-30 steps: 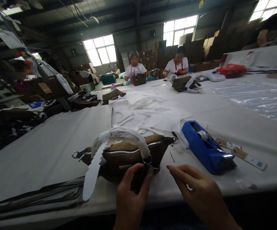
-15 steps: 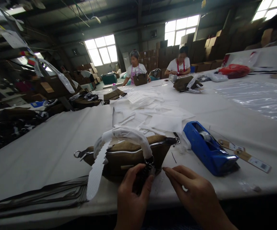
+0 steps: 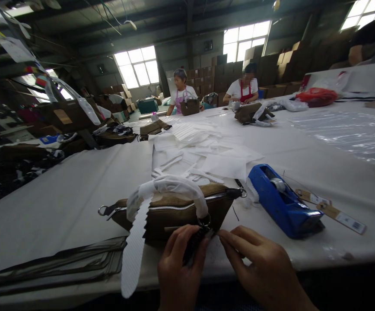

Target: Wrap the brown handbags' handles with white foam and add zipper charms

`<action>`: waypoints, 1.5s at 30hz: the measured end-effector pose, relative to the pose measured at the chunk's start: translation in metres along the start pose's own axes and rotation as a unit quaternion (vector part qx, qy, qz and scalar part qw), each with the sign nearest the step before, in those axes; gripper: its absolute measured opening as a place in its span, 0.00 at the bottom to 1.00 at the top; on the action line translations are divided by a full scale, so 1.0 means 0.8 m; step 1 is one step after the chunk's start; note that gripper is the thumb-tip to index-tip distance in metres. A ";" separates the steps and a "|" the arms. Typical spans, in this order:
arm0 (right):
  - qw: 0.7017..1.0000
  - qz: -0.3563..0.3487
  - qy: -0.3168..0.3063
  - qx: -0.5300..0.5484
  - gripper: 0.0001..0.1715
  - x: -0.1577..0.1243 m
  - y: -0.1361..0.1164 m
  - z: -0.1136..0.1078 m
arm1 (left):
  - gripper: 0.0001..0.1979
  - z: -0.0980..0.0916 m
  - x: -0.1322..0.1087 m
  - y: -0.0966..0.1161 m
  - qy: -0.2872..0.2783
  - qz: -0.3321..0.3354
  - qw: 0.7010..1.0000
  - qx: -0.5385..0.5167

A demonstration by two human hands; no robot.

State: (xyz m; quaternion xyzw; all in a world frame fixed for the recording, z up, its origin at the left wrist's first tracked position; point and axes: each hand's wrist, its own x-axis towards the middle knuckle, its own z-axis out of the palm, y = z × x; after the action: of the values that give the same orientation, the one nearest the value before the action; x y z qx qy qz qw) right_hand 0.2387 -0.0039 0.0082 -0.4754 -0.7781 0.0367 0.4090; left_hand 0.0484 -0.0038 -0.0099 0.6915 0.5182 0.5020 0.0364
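Observation:
A brown handbag (image 3: pixel 174 217) with a silver zipper stands before me on the table. Its handle (image 3: pixel 177 186) is wrapped in white film, and a white strip with a toothed edge (image 3: pixel 135 255) hangs from it. My left hand (image 3: pixel 181 263) is closed round a dark, ridged piece (image 3: pixel 192 245) below the metal ring (image 3: pixel 204 221) at the handle's right end. A small pale bit shows at the left fingertips. Just right of it, my right hand (image 3: pixel 260 255) is closed in a pinch; what it holds is too small to make out.
Right of the bag stands a blue tape dispenser (image 3: pixel 276 201), with cardboard tags (image 3: pixel 341 216) beside it. White sheets (image 3: pixel 220 162) lie behind the bag; flat dark material (image 3: pixel 77 263) lies at front left. Two people work across the table. Dark bags are heaped at far left.
My right fingertips have come slightly left and closer to my left hand. The bag has shifted a little, and the toothed strip hangs lower and further right.

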 end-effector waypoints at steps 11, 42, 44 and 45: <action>0.999 0.027 -0.019 0.024 0.09 -0.011 0.016 -0.008 | 0.09 -0.010 0.015 0.003 -0.048 -0.073 0.994 -0.057; 0.983 0.059 0.070 0.161 0.08 0.030 0.014 0.026 | 0.13 0.009 0.017 0.010 0.001 0.042 0.998 0.052; 0.981 0.058 0.077 0.168 0.09 0.033 0.013 0.028 | 0.13 0.007 0.018 0.008 -0.003 0.036 0.998 0.043; 0.981 0.055 0.079 0.168 0.10 0.034 0.013 0.029 | 0.13 0.006 0.019 0.007 -0.006 0.032 0.999 0.039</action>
State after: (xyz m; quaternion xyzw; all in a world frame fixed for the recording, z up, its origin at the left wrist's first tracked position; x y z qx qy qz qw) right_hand 0.2245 0.0302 0.0047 -0.4437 -0.6985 0.1518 0.5406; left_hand 0.0553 0.0073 0.0006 0.7117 0.5144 0.4785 -0.0039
